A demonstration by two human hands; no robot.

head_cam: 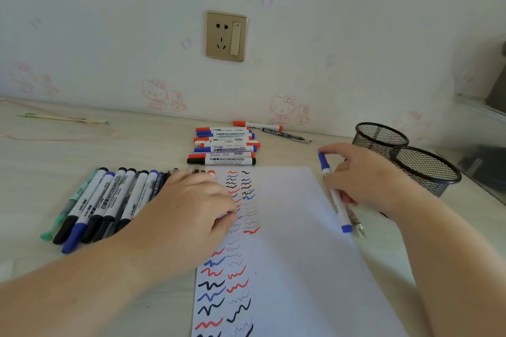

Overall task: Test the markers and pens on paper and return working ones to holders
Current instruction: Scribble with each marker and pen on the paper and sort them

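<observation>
Our right hand [367, 175] has its fingers curled around a blue-capped marker [334, 191] at the right edge of the paper [290, 227], with a thin pen beside it. Our left hand [191, 208] lies over the paper's left edge, touching a red-capped marker [211, 172]; we cannot tell its grip. Two mesh holders [402, 153] stand on the surface [137, 145] nearby.
</observation>
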